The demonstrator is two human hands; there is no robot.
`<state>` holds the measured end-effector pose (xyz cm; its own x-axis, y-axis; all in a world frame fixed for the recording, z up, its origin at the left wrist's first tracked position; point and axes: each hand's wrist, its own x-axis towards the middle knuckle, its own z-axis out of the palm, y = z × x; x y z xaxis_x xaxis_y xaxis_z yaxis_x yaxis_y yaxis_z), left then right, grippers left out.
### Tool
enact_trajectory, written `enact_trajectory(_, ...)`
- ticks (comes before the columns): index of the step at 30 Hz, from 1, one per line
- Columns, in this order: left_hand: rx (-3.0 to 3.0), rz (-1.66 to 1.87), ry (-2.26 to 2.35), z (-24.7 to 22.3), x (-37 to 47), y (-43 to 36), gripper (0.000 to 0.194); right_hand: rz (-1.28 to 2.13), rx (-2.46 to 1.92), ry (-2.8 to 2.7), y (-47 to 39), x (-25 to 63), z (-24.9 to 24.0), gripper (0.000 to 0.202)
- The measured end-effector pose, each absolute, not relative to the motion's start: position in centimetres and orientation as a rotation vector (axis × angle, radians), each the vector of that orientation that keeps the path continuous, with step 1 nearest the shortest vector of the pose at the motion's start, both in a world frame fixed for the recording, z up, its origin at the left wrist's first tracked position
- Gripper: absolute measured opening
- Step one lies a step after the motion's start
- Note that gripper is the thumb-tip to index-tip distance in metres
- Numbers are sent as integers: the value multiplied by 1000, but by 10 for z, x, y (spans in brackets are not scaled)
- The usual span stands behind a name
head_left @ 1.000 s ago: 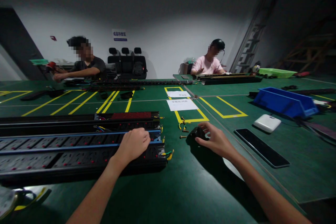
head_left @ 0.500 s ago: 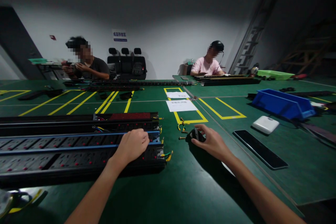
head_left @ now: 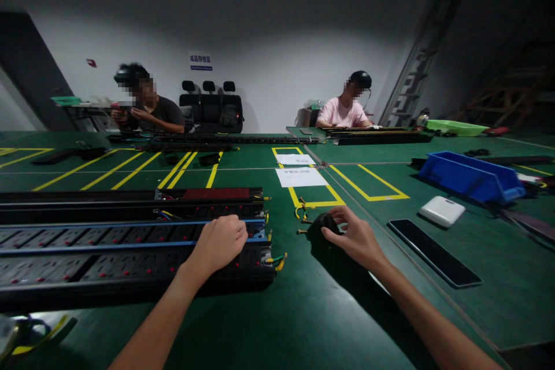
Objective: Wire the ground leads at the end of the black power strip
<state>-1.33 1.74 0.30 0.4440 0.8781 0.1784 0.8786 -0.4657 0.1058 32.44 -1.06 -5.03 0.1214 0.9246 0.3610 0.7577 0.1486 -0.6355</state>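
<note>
At the lower left edge of the desk, a loop of yellow tape lies beside a partly visible metallic object. Beyond it, long black socket strips with red indicators run parallel, with blue rails along them; a dark red panel sits on the rear units. At the far side of the desk, on the left, a person in a dark shirt holds up a red and black object. The left hand rests palm down on the strips near their right ends, fingers drawn together and curled — whether they grip anything, I cannot tell. Yellow-green wires project from the strip ends. Just right of these, small screws lie on the desk, in front of two paper sheets. The right hand pinches a small black part between thumb and fingers, low over the desk and beside the screws. At the far side, a person in a pink shirt bends over long strips. Further right are a phone lying flat, a white case and a blue bin.
</note>
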Motion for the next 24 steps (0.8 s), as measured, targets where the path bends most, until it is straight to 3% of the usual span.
enact_trajectory(6, -2658, -337, -1633, 2, -13, 17, 33, 281, -1610, -1635, -10, 341, -50, 39)
enact_trajectory(15, -2652, -397, -1601, -2, -15, 18, 33, 227, -1748, -1778, -19, 335, -45, 37)
enact_trajectory(24, -2654, -394, -1630, -1, -14, 17, 32, 219, -1616, -1848, -10, 329, -55, 31)
